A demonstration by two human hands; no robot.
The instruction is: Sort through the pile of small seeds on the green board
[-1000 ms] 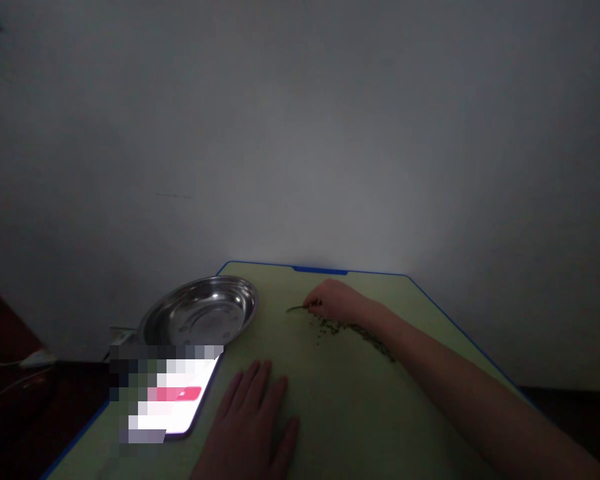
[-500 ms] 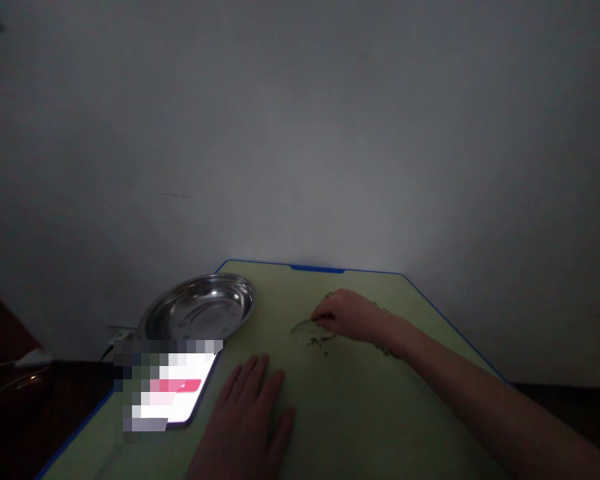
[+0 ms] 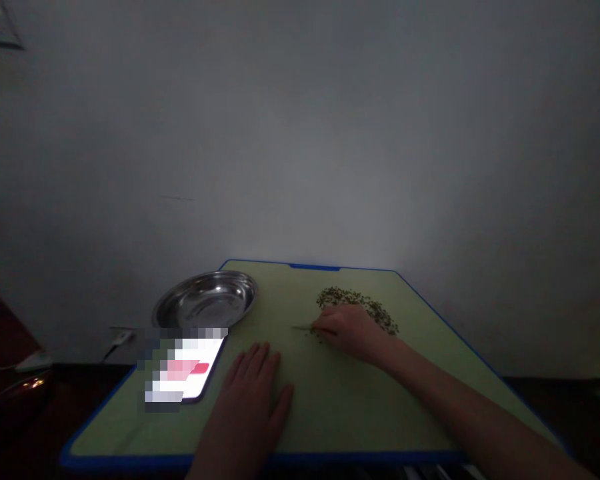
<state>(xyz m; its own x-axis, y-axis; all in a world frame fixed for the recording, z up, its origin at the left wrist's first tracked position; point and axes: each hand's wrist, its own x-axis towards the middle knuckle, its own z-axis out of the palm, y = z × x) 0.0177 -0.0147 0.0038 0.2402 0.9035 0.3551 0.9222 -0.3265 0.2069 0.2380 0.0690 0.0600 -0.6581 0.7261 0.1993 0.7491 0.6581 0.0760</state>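
Observation:
My right hand [image 3: 347,328] is closed in a pinch on a thin, flat strip [image 3: 301,327], seen nearly edge-on, with its free end pointing left. What exactly the strip is, I cannot make out. Small dark grains [image 3: 360,300] lie scattered in a curved band behind and to the right of that hand. A few loose grains [image 3: 316,335] sit beside the strip and under the fingertips. Flat on the pale green tabletop [image 3: 330,407] rests my left hand [image 3: 253,393], fingers spread, holding nothing.
A shiny metal basin [image 3: 207,300] stands at the table's left edge. In front of it lies a phone [image 3: 195,380] with a lit, partly blurred screen. The table's blue far edge [image 3: 315,267] meets a grey wall [image 3: 300,133]. A plug with a cable [image 3: 123,339] is at the left.
My right hand has shifted slightly nearer, and the strip has turned from a curved, broader look to edge-on. More grains now show behind the hand. The view has moved, revealing the table's near edge.

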